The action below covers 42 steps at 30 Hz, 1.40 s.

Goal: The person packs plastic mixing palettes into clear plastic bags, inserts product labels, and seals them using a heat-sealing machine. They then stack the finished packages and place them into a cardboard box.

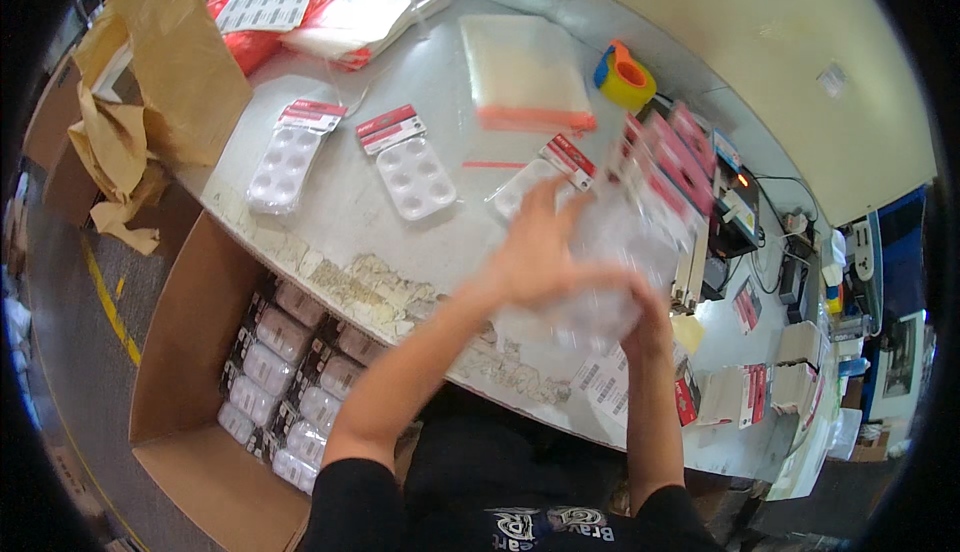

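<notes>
Both hands on clear bag

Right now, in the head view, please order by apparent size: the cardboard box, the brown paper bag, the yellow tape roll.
1. cardboard box, though it is nearest the camera
2. brown paper bag
3. yellow tape roll, clearly the smallest

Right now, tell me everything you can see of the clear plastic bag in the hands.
The clear plastic bag is thin, glossy and see-through, blurred as it is handled. It is held above the grey table's worn near edge, between the left hand, spread over its left side, and the right hand, gripping from below. White shapes show faintly through it; what they are cannot be told.
</notes>
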Each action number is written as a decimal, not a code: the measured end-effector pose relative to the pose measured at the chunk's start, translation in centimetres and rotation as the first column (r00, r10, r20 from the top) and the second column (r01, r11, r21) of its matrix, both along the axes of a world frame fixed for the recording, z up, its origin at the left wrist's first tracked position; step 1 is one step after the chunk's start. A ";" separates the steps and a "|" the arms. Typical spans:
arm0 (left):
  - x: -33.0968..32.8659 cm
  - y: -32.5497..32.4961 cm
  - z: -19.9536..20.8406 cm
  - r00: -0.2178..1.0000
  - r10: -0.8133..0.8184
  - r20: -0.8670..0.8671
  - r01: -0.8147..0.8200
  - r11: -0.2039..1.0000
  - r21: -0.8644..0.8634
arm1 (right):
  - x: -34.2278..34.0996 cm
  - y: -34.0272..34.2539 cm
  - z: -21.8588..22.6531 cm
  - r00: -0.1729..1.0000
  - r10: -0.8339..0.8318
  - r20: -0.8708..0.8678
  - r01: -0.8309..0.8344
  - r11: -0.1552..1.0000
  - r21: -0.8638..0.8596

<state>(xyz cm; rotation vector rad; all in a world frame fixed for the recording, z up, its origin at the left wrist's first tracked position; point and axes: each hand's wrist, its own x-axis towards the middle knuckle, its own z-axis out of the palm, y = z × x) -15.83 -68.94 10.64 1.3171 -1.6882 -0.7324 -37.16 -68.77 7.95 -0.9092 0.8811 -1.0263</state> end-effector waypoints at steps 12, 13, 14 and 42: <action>3.4 -2.7 -5.8 0.884 0.092 -0.459 -0.040 0.992 0.121 | 8.1 -5.3 -1.7 1.000 0.001 -0.016 -0.002 0.999 -0.047; 4.4 -1.9 -5.4 0.880 0.207 -0.427 -0.207 0.977 0.049 | 9.4 -4.9 -1.3 1.000 0.015 -0.021 -0.020 0.971 -0.238; 6.0 -1.1 -5.1 0.867 0.297 -0.401 -0.355 0.932 -0.076 | 11.3 -5.7 -0.9 0.995 0.059 -0.081 -0.079 0.963 -0.259; 32.0 1.4 -4.8 0.374 0.505 0.778 -0.874 0.473 0.114 | 3.7 5.1 -8.3 0.848 0.118 0.516 -0.328 0.883 0.337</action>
